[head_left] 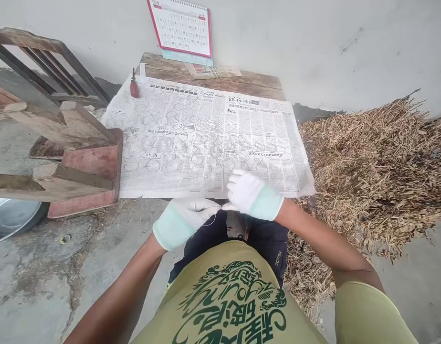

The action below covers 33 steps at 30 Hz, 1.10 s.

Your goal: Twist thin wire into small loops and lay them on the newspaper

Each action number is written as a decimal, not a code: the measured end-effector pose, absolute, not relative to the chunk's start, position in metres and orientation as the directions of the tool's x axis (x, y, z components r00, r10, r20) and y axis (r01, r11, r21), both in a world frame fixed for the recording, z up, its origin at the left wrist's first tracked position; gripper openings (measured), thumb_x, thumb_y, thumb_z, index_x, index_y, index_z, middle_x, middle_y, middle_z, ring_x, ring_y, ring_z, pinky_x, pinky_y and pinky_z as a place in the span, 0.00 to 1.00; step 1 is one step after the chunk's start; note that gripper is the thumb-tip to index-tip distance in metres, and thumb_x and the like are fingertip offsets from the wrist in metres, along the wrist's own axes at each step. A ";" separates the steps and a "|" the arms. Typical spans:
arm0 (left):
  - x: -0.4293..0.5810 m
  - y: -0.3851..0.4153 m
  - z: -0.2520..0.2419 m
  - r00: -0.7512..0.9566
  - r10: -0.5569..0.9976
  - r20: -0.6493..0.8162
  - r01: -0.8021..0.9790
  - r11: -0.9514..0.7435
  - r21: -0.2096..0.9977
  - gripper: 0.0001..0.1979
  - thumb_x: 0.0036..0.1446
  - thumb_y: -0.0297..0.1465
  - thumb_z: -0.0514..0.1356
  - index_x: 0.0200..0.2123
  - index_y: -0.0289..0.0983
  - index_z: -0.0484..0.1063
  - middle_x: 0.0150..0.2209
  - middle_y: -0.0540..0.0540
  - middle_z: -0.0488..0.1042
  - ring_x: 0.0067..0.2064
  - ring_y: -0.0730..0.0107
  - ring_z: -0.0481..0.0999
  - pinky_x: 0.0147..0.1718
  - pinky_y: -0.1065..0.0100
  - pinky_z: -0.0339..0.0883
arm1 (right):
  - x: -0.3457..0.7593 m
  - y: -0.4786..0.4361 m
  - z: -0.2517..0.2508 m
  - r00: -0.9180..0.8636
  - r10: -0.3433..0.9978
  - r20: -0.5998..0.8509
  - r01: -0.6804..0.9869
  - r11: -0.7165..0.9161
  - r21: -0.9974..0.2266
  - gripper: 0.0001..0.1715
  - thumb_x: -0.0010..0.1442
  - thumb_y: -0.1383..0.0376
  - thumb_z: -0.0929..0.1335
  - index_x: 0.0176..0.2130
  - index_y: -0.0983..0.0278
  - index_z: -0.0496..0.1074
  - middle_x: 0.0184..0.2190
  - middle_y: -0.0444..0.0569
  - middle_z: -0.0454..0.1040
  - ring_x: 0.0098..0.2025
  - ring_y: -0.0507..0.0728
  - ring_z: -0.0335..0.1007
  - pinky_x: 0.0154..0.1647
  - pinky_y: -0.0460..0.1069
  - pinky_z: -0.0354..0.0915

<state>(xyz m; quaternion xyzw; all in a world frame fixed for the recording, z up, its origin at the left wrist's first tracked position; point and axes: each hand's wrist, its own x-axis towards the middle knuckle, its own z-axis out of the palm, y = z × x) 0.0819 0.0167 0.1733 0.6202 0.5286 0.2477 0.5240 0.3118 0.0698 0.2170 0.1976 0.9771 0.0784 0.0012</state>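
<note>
Both my hands wear white gloves with pale green cuffs and meet just in front of the table's near edge. My left hand point(194, 215) pinches a thin wire loop point(210, 222), which hangs below its fingertips. Close beside it, my right hand point(249, 193) has its thumb and finger closed at the same spot on the wire; its other fingers are curled. Many thin wire rings point(153, 165) lie spread over the newspaper point(213, 184) that covers the table. A red-handled screwdriver point(134, 88) rests at the newspaper's far left corner.
A desk calendar point(184, 28) stands at the back of the wooden table point(256, 82), against the wall. To the left are an upturned wooden stool point(86, 162), a chair point(52, 62) and a metal basin point(15, 217). Dry stalks point(374, 172) are heaped on the right.
</note>
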 end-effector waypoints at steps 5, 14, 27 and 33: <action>0.091 0.013 0.171 0.221 0.946 -0.237 0.370 0.143 0.918 0.16 0.54 0.45 0.66 0.26 0.39 0.82 0.26 0.48 0.80 0.29 0.67 0.76 0.28 0.70 0.69 | 0.313 0.075 0.199 -0.898 0.434 -0.078 0.423 0.897 0.126 0.24 0.75 0.64 0.62 0.31 0.66 0.78 0.29 0.54 0.79 0.37 0.61 0.72 0.42 0.56 0.58; 0.107 0.000 0.169 -0.104 0.941 -0.321 0.321 0.338 0.885 0.17 0.50 0.48 0.66 0.27 0.40 0.83 0.26 0.47 0.81 0.28 0.65 0.75 0.31 0.67 0.68 | 0.308 0.083 0.215 -0.711 0.675 -0.198 0.686 0.727 0.013 0.36 0.76 0.53 0.59 0.29 0.70 0.81 0.27 0.60 0.80 0.33 0.63 0.75 0.37 0.55 0.57; 0.097 -0.002 0.159 -0.173 0.952 -0.251 0.367 0.299 0.881 0.18 0.53 0.49 0.66 0.29 0.41 0.84 0.26 0.50 0.80 0.29 0.66 0.76 0.32 0.68 0.69 | 0.334 0.081 0.189 -0.448 0.837 -0.315 0.890 0.451 -0.067 0.37 0.72 0.48 0.63 0.20 0.65 0.73 0.19 0.54 0.70 0.25 0.60 0.69 0.33 0.53 0.57; 0.094 -0.001 0.157 -0.102 0.958 -0.266 0.306 0.285 0.908 0.17 0.52 0.49 0.67 0.33 0.42 0.85 0.36 0.47 0.85 0.39 0.60 0.82 0.43 0.65 0.74 | 0.356 0.071 0.202 -0.552 0.758 -0.348 0.768 0.298 -0.567 0.39 0.71 0.42 0.62 0.18 0.62 0.71 0.20 0.45 0.74 0.25 0.53 0.70 0.34 0.50 0.61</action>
